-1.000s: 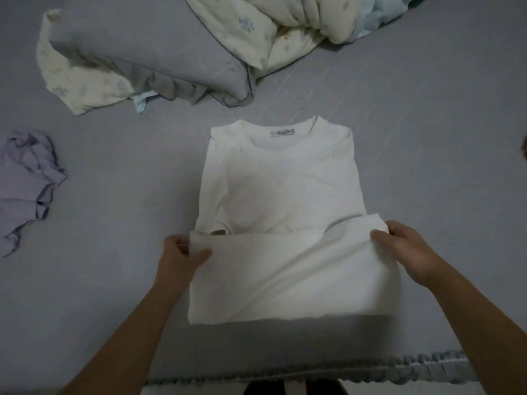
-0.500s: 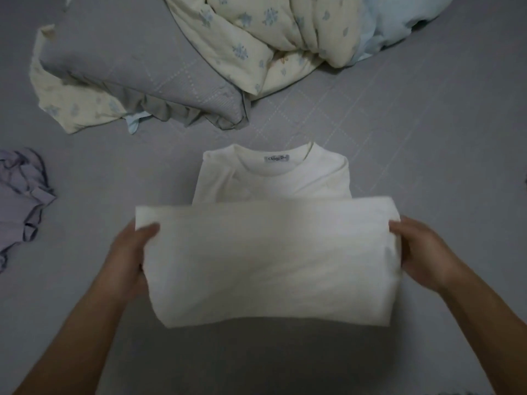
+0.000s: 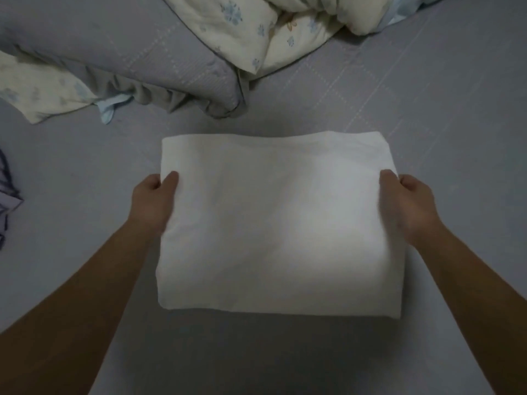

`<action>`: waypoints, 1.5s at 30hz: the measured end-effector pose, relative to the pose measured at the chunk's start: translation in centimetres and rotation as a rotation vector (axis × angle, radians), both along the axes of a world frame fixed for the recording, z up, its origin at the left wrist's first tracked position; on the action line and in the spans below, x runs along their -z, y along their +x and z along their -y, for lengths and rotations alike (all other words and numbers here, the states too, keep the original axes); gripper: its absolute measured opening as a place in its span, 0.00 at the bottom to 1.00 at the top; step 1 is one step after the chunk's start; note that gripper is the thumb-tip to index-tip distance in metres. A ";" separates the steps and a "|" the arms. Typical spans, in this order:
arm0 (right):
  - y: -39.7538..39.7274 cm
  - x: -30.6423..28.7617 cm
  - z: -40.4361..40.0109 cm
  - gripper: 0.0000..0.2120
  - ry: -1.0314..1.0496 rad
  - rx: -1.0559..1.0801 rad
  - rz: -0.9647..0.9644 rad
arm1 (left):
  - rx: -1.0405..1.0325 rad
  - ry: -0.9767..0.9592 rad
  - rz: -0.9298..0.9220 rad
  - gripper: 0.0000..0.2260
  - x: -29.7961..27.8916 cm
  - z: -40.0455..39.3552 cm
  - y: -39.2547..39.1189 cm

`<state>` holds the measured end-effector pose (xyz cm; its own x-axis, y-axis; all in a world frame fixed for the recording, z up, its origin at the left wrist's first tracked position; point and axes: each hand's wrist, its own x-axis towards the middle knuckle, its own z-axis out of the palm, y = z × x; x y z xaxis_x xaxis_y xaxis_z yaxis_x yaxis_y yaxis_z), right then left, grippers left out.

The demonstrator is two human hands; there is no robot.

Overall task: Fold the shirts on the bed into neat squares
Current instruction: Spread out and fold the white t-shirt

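Observation:
A white shirt (image 3: 273, 223) lies on the grey bed sheet (image 3: 427, 115) as a folded rectangle, its collar and label hidden under the top layer. My left hand (image 3: 154, 203) grips the left edge of the fold, thumb on top and fingers tucked under. On the right edge my right hand (image 3: 405, 206) holds the shirt the same way. A lilac garment (image 3: 7, 201) lies crumpled at the far left edge, mostly cut off.
A grey pillow (image 3: 148, 58) lies beyond the shirt at the upper left. A cream floral duvet (image 3: 273, 27) is bunched at the top, with a corner of it (image 3: 37, 89) sticking out at the left. Bare sheet lies to the right and in front.
Both hands carried the shirt's lower half up and away from me, laying it over the collar end. The collar and label are now covered. The view moved closer.

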<state>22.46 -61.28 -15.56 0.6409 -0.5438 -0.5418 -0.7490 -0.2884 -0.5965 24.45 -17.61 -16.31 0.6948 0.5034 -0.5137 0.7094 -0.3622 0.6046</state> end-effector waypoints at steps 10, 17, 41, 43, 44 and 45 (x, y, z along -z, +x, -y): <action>-3.2 0.9 1.0 0.17 -0.160 -0.096 0.140 | 0.151 0.307 0.099 0.14 0.6 0.5 -2.0; -3.1 -0.2 -1.3 0.13 -0.256 -0.054 0.074 | 0.188 0.457 0.299 0.19 0.1 3.7 -2.0; -1.9 2.6 -6.8 0.37 -0.720 -0.792 0.164 | 1.070 0.663 0.291 0.28 2.1 7.2 -0.3; -2.5 2.9 -10.6 0.36 -0.673 -0.959 0.262 | 1.239 0.612 0.373 0.27 2.3 10.8 0.3; -2.7 3.5 -11.7 0.36 -0.667 -1.026 0.285 | 1.304 0.607 0.373 0.27 2.7 12.0 0.8; -2.8 4.1 -12.0 0.36 -0.675 -1.068 0.288 | 1.335 0.622 0.347 0.28 3.2 12.3 1.3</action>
